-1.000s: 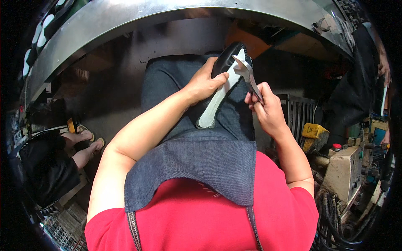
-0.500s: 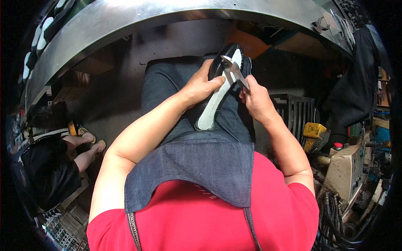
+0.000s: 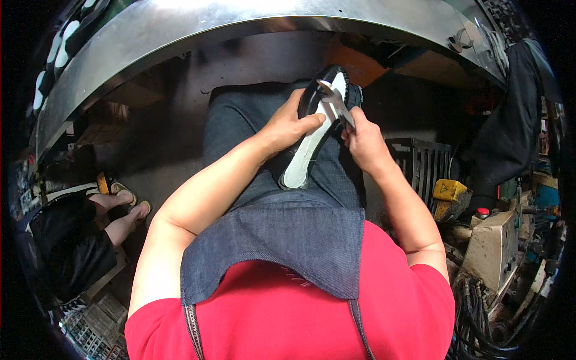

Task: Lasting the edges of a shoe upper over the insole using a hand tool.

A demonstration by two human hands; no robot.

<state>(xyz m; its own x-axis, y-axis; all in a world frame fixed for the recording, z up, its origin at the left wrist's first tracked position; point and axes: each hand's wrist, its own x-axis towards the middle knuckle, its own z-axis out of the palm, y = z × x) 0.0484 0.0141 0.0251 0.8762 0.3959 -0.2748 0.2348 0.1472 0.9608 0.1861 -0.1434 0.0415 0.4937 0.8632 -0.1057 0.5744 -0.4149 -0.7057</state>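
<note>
An upside-down black shoe [image 3: 309,102] rests on my lap, its toe pointing away from me. A long white insole [image 3: 306,148] runs along its upturned bottom, and gathered black edging shows around the toe. My left hand [image 3: 290,125] is closed around the shoe's left side, the thumb lying on the insole. In my right hand [image 3: 367,143] is a shiny metal hand tool [image 3: 337,103] with a broad head; its exact kind is hard to make out. The tool's head lies over the front part of the insole, and I cannot tell whether it touches.
A metal worktable [image 3: 240,21] curves across the far side. At the right stand a dark slatted crate [image 3: 421,168], a yellow box-shaped part [image 3: 450,190] and a beige machine housing [image 3: 493,243]. Dark cloth [image 3: 510,120] hangs far right. Another person's legs [image 3: 117,225] show at left.
The shoe and both hands are nearly where they were. The tool's head has shifted very slightly over the front of the insole, and the whole view has moved a little.
</note>
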